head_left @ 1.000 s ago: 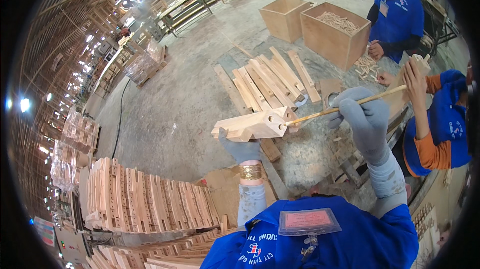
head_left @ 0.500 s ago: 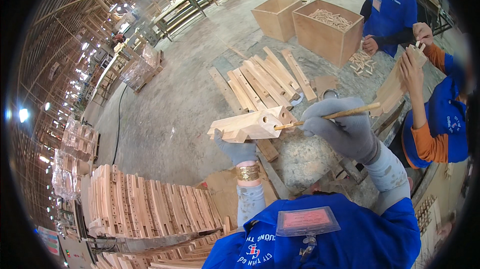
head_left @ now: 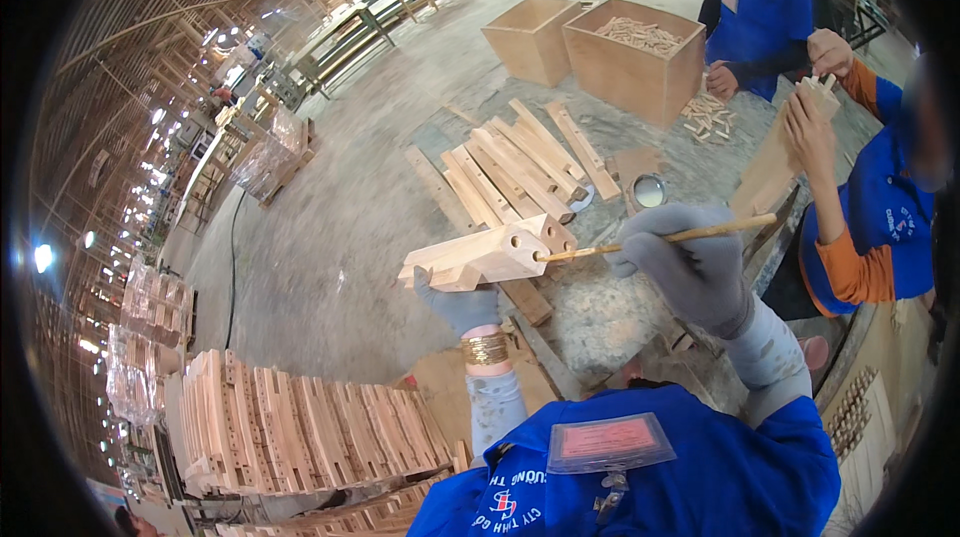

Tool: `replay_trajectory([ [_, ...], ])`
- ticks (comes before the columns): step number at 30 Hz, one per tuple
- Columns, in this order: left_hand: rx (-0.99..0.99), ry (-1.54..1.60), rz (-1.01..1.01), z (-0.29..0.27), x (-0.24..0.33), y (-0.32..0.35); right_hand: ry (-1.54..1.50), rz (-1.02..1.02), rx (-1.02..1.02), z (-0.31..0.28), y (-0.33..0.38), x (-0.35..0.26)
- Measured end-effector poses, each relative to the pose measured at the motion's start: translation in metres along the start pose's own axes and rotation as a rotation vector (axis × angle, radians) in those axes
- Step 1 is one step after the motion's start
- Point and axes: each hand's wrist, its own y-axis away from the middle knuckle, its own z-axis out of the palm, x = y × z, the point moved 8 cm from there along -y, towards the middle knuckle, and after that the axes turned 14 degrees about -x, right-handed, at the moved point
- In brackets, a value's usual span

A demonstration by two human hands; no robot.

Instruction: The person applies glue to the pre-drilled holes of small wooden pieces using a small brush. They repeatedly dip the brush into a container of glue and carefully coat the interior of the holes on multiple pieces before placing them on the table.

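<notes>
The person's left hand, in a grey glove (head_left: 462, 307), is curled around the near side of a pale, squared wooden piece with round holes in its end (head_left: 478, 259), probably to steady it with the holes turned toward the other hand. The grey-gloved right hand (head_left: 690, 272) pinches a thin, tan wooden stick (head_left: 735, 225) pencil-fashion, seemingly for fine control, its tip at the lower hole. Just beyond the right hand stands a round, open metal tin (head_left: 649, 191), apparently within easy reach; half a second earlier, that glove partly covered it.
</notes>
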Motion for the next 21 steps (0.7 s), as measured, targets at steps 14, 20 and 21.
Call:
replay_trajectory([
  [14,-0.466,0.024,-0.313,0.096,-0.108,-0.017,0.205,0.303,0.433,-0.099,0.109,0.038],
  [20,-0.499,0.029,-0.73,0.104,-0.275,-0.026,0.596,0.404,0.08,-0.099,0.107,0.124],
  [21,-0.425,0.007,-0.793,0.102,-0.303,-0.024,0.602,0.453,0.054,-0.1,0.114,0.145],
])
